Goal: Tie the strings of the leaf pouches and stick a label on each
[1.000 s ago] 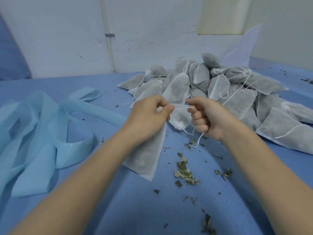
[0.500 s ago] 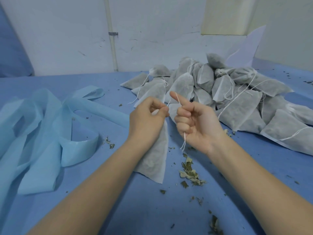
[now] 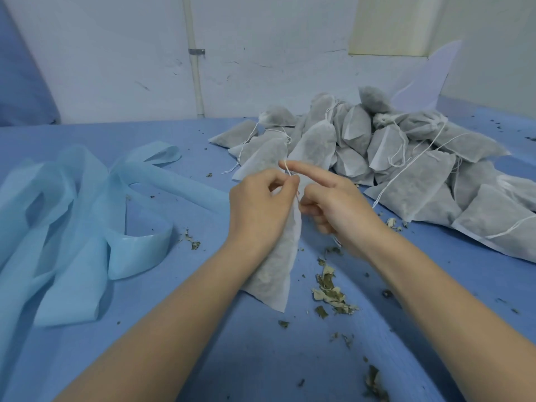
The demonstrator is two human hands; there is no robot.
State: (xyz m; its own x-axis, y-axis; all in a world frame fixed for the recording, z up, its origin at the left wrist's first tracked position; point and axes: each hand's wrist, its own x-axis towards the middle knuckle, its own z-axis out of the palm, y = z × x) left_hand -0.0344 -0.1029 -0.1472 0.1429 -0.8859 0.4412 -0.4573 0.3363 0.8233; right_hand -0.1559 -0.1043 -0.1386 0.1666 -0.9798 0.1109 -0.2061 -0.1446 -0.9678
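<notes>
Holding a leaf pouch (image 3: 277,268) upright-ish over the blue surface (image 3: 220,338), its lower corner resting near the spilled dried leaves (image 3: 330,291). Gripping the pouch neck with the left hand (image 3: 261,204), fingers curled around the gathered top and pinching the white string (image 3: 287,173) against it. Looping that string over the extended index finger of the right hand (image 3: 339,204), the remaining fingers of that hand curling inward close beside the pouch neck; whether those curled fingers are also catching the string's loose end cannot be told. Both hands nearly touching at the pouch top.

Lying behind the hands, toward the wall, a heap of filled pouches (image 3: 391,152), grey-white, many with strings trailing loose across one another. Spreading on the left, a tangle of light blue fabric strips (image 3: 72,216), looped and folded on the surface. Scattering across the surface near the forearms, small leaf crumbs, with another clump of leaves at the lower right edge. Running up the white wall, a thin pipe (image 3: 194,53) clipped in place.
</notes>
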